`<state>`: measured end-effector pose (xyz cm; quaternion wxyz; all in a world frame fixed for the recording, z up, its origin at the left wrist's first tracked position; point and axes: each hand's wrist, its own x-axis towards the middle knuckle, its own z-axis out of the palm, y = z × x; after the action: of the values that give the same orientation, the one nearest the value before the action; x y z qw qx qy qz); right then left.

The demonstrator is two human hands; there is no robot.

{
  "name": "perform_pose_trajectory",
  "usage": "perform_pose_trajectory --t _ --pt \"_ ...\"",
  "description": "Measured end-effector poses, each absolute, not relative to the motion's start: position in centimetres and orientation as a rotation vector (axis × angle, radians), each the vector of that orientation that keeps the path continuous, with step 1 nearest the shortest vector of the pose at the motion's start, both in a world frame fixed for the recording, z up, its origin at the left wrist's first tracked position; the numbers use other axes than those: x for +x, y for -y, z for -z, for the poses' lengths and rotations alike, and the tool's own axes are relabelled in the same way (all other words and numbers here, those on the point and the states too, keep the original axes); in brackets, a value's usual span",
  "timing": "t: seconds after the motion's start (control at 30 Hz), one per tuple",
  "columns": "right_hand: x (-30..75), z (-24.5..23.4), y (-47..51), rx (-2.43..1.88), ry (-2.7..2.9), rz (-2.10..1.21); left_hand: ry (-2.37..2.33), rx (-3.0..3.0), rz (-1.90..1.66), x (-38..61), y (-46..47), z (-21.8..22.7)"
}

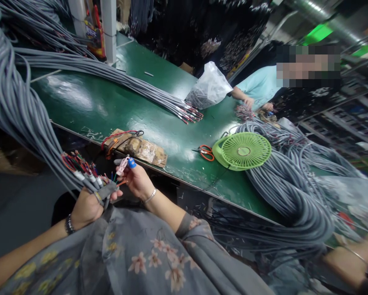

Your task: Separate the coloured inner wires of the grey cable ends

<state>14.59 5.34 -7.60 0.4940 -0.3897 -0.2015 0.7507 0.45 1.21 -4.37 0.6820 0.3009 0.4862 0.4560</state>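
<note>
My left hand [88,209] is closed around the ends of several grey cables [44,127], with a grey wrap on its thumb. Thin coloured wires [79,162] fan out of the stripped cable ends just above the fist. My right hand [137,180], a blue cover [131,163] on one fingertip, pinches a small pale pink tool with slots [122,166]. Loose orange and green wire ends lie between the two hands; whether the right fingers also touch them I cannot tell.
A wooden block with tape and red wires [140,148] lies at the bench edge. Beyond are orange-handled scissors [206,153], a green fan [243,150], a cable bundle [134,84] and a plastic bag [210,86]. A co-worker [259,86] handles wires opposite; another person's arm [350,258] shows lower right.
</note>
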Motion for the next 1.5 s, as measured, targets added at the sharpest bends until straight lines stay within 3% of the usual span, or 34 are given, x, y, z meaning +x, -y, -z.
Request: perform_pose_trajectory --t 0.53,0.87,1.07,1.27,1.5 --pt "14.3 6.9 -5.3 -0.985 0.45 -1.774 -1.113 0.631 -1.004 1.0 -1.9 5.0" --pt "15.1 6.9 -5.7 -0.946 0.465 -1.951 -1.141 0.626 -1.095 0.0 -0.8 5.3" --pt "14.9 7.3 -5.7 -0.969 0.536 -1.821 -1.132 0.585 -1.167 0.7 -1.7 4.3" --pt "15.0 8.6 -5.6 -1.124 0.843 -1.442 -1.137 0.624 -1.166 1.4 -2.1 4.6" --pt "14.1 8.5 -6.5 -0.921 0.535 -1.788 -1.208 0.691 -1.079 1.1 -2.1 5.3"
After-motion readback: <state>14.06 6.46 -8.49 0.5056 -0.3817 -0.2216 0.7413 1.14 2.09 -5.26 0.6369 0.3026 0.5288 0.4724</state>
